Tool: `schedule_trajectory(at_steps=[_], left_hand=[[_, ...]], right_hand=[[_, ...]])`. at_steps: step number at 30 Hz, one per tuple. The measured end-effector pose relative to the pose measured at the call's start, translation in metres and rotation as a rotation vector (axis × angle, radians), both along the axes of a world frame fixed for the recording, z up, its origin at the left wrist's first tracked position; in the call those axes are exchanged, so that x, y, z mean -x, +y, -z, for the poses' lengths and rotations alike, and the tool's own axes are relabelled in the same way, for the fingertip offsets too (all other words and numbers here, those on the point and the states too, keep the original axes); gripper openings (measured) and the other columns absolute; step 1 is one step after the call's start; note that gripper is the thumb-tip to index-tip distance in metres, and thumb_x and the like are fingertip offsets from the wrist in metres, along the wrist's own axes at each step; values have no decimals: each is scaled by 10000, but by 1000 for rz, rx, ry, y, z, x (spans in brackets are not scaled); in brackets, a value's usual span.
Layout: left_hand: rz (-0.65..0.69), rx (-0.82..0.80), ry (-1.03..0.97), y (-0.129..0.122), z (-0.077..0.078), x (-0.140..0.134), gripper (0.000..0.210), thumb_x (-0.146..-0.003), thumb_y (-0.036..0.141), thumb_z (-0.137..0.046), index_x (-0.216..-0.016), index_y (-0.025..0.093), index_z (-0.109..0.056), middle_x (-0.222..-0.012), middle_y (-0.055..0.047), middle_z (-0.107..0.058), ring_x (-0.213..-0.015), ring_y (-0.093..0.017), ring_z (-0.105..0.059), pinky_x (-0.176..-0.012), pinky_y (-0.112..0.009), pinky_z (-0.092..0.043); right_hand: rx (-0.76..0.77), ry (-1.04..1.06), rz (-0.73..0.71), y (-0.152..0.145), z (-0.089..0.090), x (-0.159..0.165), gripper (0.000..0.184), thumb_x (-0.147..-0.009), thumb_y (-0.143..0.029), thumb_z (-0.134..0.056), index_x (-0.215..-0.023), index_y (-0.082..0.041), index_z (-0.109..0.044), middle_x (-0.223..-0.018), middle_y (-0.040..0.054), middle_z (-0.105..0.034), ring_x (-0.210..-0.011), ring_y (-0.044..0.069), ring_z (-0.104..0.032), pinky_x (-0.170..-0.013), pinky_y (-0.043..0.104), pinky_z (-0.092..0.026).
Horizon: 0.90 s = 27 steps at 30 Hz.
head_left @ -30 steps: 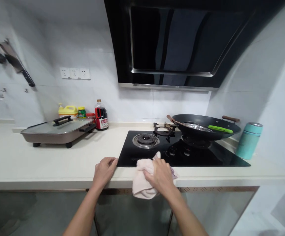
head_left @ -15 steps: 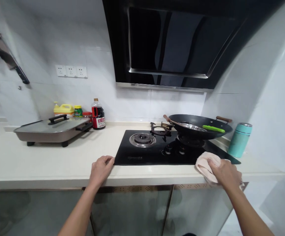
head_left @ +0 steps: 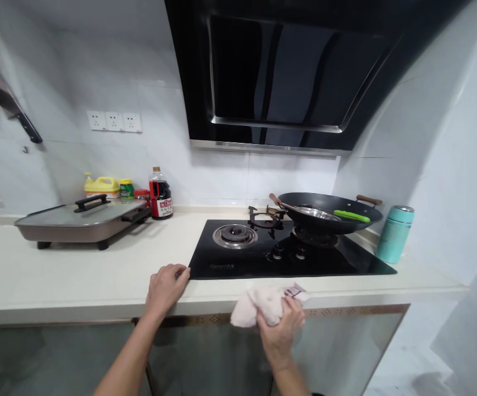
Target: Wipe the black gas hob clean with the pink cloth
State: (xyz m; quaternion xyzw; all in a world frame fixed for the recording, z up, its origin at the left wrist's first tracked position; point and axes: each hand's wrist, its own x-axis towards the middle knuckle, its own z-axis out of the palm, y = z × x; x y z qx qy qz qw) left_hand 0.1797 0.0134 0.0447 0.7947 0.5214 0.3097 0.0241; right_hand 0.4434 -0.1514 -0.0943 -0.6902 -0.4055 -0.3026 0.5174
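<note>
My right hand (head_left: pixel 283 324) grips a pale pink cloth (head_left: pixel 259 305), bunched up against the counter's front edge below the black gas cooktop (head_left: pixel 259 268). A printed corner of the cloth sticks out past my fingers. At the cooktop's front left corner, my left hand (head_left: pixel 166 287) rests on the counter with its fingers curled in, touching or nearly touching the glass edge. Whether anything lies under those fingers is hidden. On the right burner stands a black wok (head_left: pixel 325 220), with a metal lid or dish (head_left: pixel 316 212) and a bright green handle (head_left: pixel 351 216) in it.
An electric pan (head_left: pixel 86 225) with a glass lid stands on the counter (head_left: pixel 98 275) at left. Behind it are a soy sauce bottle (head_left: pixel 161 195) and a yellow jug (head_left: pixel 102 186). A turquoise flask (head_left: pixel 395 235) stands right. The range hood (head_left: pixel 263 77) hangs above.
My right hand has moved the cloth left and slightly down, from the cooktop's front right corner to the front edge near its middle. My left hand stays by the corner.
</note>
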Motion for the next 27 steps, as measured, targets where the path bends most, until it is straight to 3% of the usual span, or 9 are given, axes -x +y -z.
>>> schedule_trajectory(at_steps=[3,5,10,14,18,21,24,27], left_hand=[[2,-18,-10,1,1,1,373,-951,456,-441,-930,259,-757,-1087,-62,-802,-1120,-297,-677,-963,-410,-463],[2,-30,-15,2,2,2,370,-948,456,-445,-930,261,-759,-1081,-60,-803,-1116,-294,-680,-965,-405,-463],[21,-21,4,3,2,4,399,-947,479,-420,-924,258,-751,-1071,-59,-798,-1103,-288,-684,-937,-389,-464],[25,-28,8,3,2,4,414,-951,485,-404,-926,249,-743,-1061,-65,-794,-1094,-289,-679,-947,-393,-452],[19,-36,10,2,2,2,411,-946,476,-406,-920,241,-742,-1049,-73,-792,-1089,-300,-675,-951,-411,-445],[14,-30,15,0,1,1,399,-943,464,-411,-919,244,-743,-1053,-74,-793,-1088,-301,-675,-946,-412,-443],[10,-31,26,-1,0,0,388,-945,461,-421,-918,250,-746,-1049,-73,-793,-1075,-296,-676,-923,-403,-447],[-2,-57,47,-2,1,-3,374,-941,462,-447,-917,252,-756,-1037,-76,-790,-1063,-300,-670,-913,-407,-448]], right_hand=[[18,-90,-111,7,-1,29,512,-844,-386,-648,-1308,-249,-481,-1312,207,-551,-1309,445,-447,-1056,665,-343],[26,-222,-206,6,-4,30,463,-842,-329,-648,-1284,-293,-514,-1329,156,-572,-1291,398,-490,-1080,632,-339],[161,-491,-342,-18,-11,-20,513,-760,-183,-690,-1242,-335,-604,-1307,62,-633,-1279,303,-531,-1146,527,-302],[332,-494,-268,-53,-15,-86,523,-742,-161,-724,-1240,-290,-635,-1406,106,-597,-1359,317,-491,-1161,523,-306],[460,-416,-155,-89,-21,-160,435,-783,-303,-737,-1208,-259,-655,-1450,149,-577,-1362,340,-504,-1116,508,-378],[518,-308,-114,-106,-27,-207,471,-729,-348,-710,-1185,-244,-649,-1421,156,-604,-1338,348,-532,-1103,496,-406],[493,-189,-53,-110,-32,-231,539,-674,-385,-641,-1185,-215,-622,-1348,161,-639,-1279,354,-567,-1105,492,-419],[472,-108,26,-105,-34,-225,591,-673,-413,-590,-1224,-200,-589,-1304,169,-644,-1245,375,-564,-1081,509,-430]])
